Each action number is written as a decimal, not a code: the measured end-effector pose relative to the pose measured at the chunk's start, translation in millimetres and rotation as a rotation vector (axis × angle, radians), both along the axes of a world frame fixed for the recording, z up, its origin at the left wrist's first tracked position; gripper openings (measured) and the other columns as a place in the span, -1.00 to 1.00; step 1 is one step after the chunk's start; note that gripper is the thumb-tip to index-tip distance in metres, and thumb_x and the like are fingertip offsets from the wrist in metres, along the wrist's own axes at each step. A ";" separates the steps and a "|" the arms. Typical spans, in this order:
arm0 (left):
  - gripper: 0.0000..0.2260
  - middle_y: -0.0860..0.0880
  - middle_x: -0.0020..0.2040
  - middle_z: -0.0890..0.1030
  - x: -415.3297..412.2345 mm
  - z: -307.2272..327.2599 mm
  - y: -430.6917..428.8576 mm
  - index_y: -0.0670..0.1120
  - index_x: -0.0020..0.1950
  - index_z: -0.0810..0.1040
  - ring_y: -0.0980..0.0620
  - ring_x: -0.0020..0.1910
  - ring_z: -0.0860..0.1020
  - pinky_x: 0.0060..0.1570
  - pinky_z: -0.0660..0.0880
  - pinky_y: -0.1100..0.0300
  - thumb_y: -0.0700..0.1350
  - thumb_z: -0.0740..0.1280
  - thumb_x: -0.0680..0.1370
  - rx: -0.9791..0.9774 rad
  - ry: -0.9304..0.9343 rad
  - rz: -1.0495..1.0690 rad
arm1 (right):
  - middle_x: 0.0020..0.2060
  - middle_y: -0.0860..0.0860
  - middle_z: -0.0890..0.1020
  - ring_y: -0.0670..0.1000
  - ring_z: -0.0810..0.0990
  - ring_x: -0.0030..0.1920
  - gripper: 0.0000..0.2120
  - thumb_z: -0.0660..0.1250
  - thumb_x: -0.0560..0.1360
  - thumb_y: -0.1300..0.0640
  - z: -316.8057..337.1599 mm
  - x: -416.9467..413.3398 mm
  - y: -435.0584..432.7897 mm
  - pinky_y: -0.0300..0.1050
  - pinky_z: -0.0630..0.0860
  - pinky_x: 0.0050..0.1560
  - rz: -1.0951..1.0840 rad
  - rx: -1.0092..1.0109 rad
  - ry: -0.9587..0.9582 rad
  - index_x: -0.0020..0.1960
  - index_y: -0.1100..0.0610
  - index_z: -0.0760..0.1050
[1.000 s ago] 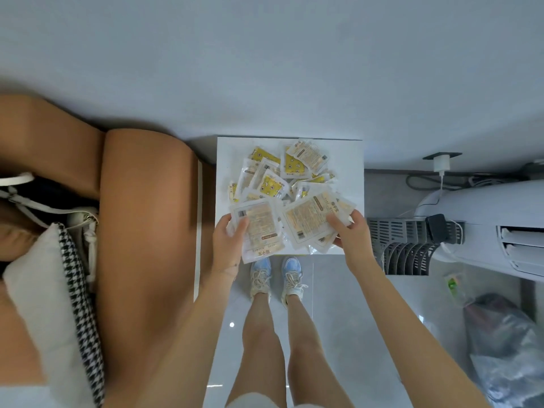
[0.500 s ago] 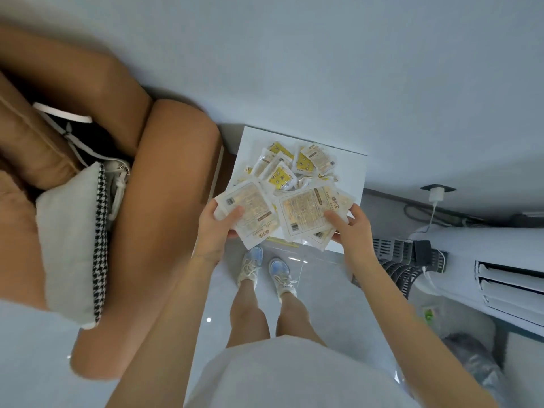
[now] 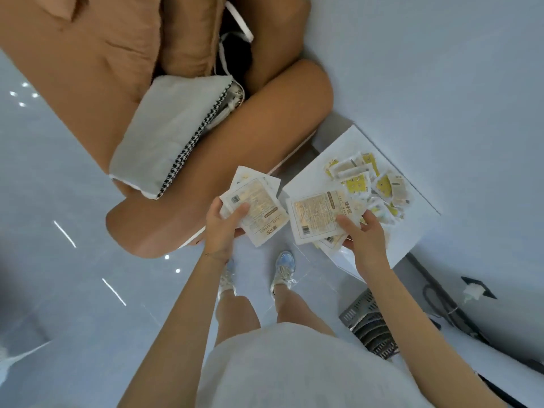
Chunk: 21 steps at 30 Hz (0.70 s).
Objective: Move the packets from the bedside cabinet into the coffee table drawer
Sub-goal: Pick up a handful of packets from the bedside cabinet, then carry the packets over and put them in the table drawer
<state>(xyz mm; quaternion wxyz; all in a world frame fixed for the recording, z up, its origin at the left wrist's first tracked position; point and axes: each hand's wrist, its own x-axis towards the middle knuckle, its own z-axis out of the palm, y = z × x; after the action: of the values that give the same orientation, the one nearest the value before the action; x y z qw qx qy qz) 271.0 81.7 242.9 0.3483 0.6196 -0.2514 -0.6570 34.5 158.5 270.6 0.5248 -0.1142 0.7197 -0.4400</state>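
Left hand point(image 3: 222, 228) gripping a packet stack point(image 3: 256, 207), right hand point(image 3: 365, 240) gripping a second stack point(image 3: 318, 216), loose packets point(image 3: 368, 181) on white cabinet point(image 3: 412, 231), tan sofa point(image 3: 250, 160) upper left, grille point(image 3: 368, 328) lower right.

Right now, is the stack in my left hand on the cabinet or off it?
Off it. The left hand grips the stack over the sofa arm and floor, apart from the cabinet top.

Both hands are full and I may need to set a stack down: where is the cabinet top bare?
Cabinet top is bare along the sofa arm edge and in the corner right of the right hand. Loose packets crowd the middle and wall side.
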 end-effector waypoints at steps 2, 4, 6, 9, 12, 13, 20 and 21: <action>-0.72 -0.13 0.10 0.63 35.8 5.1 4.5 -0.15 0.17 0.47 -0.11 0.03 0.64 -0.11 0.63 -0.08 -0.24 0.40 0.49 -0.009 -0.004 0.093 | -0.07 -0.03 0.69 -0.02 0.70 -0.11 -0.78 0.34 0.52 0.28 2.7 29.5 -14.1 -0.06 0.65 -0.11 0.088 0.000 -0.001 0.12 0.08 0.49; -0.76 -0.08 0.08 0.64 74.2 8.9 11.4 -0.08 0.13 0.48 -0.05 0.00 0.65 -0.13 0.64 -0.03 -0.25 0.39 0.49 -0.017 0.002 0.192 | -0.03 0.02 0.68 -0.02 0.70 -0.11 -0.78 0.33 0.52 0.30 5.9 63.7 -27.9 -0.07 0.66 -0.13 0.179 -0.008 -0.005 0.13 0.12 0.48; -0.75 -0.03 0.07 0.64 117.0 11.6 20.2 -0.05 0.12 0.47 -0.01 -0.01 0.65 -0.14 0.64 0.03 -0.24 0.39 0.50 -0.015 0.004 0.289 | 0.02 0.06 0.67 -0.02 0.69 -0.09 -0.76 0.33 0.52 0.29 9.9 103.5 -41.5 -0.09 0.66 -0.14 0.272 -0.022 -0.003 0.17 0.18 0.46; -0.71 -0.04 0.11 0.63 188.7 14.0 38.3 -0.11 0.18 0.45 -0.02 0.01 0.65 -0.11 0.63 0.03 -0.21 0.40 0.49 -0.021 -0.045 0.400 | 0.03 0.00 0.66 -0.07 0.69 -0.08 -0.71 0.32 0.52 0.30 15.8 172.3 -58.7 -0.15 0.65 -0.18 0.406 -0.057 -0.014 0.23 0.13 0.45; -0.75 -0.07 0.10 0.62 268.0 18.8 65.2 -0.12 0.11 0.43 -0.04 0.00 0.64 -0.14 0.64 0.06 -0.22 0.40 0.49 -0.018 -0.091 0.489 | 0.05 -0.05 0.65 -0.07 0.69 -0.03 -0.66 0.34 0.52 0.27 20.2 249.4 -68.3 -0.15 0.64 -0.17 0.555 -0.076 -0.010 0.27 0.12 0.44; -0.76 -0.06 0.08 0.62 295.1 20.7 76.3 -0.12 0.10 0.42 -0.04 -0.01 0.64 -0.19 0.64 0.09 -0.23 0.39 0.49 -0.015 -0.097 0.535 | 0.05 -0.08 0.65 -0.08 0.69 -0.03 -0.64 0.34 0.52 0.26 21.3 276.3 -70.3 -0.17 0.64 -0.18 0.594 -0.079 -0.012 0.29 0.12 0.43; -0.77 -0.03 0.01 0.61 447.1 26.2 159.4 -0.15 0.10 0.41 -0.04 -0.03 0.63 -0.23 0.63 0.14 -0.25 0.38 0.50 0.043 -0.141 0.766 | 0.13 0.03 0.65 0.02 0.67 0.07 -0.67 0.34 0.52 0.28 22.7 446.7 -71.3 0.01 0.65 -0.04 0.743 -0.072 -0.102 0.26 0.10 0.47; -0.77 -0.03 0.00 0.62 462.5 26.3 167.0 -0.15 0.11 0.41 -0.04 -0.03 0.63 -0.23 0.63 0.13 -0.25 0.38 0.50 0.047 -0.140 0.800 | 0.13 0.04 0.65 0.05 0.66 0.08 -0.66 0.35 0.51 0.28 21.8 466.9 -72.6 0.07 0.63 0.01 0.772 -0.075 -0.106 0.27 0.11 0.47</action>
<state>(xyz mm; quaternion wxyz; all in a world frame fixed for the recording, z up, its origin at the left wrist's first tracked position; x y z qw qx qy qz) 733.5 248.7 269.2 0.5442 0.7196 0.0014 -0.4313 501.3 85.9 292.4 0.6835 -0.3730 0.5791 -0.2414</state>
